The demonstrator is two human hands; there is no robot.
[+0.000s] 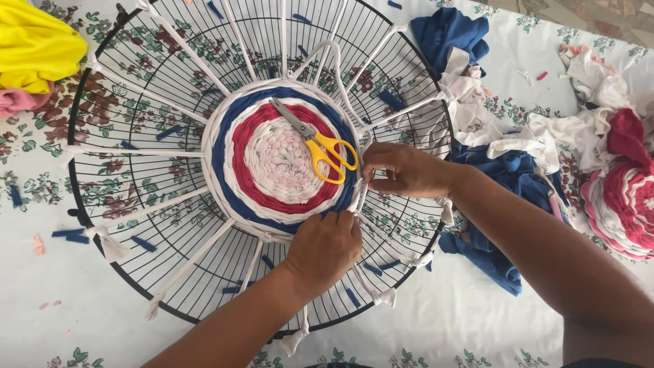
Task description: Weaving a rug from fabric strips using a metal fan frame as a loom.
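At the woven round's [279, 160] near-right edge, left hand [325, 247] is pressing coils flat while right hand's [402, 170] fingers [371, 178] are pinching the white strip [359, 194]; best kept snug.

Two bare arms come into view from the bottom edge. Neither the left hand [325, 247] nor the right hand [402, 170] wears a glove, ring or bracelet, and neither wrist carries a watch. No sleeve covers either forearm; both are uncovered all the way to the frame's edge. Near the right arm, at the very bottom corner, a thin sliver of dark cloth shows, too small to tell whether it is clothing.
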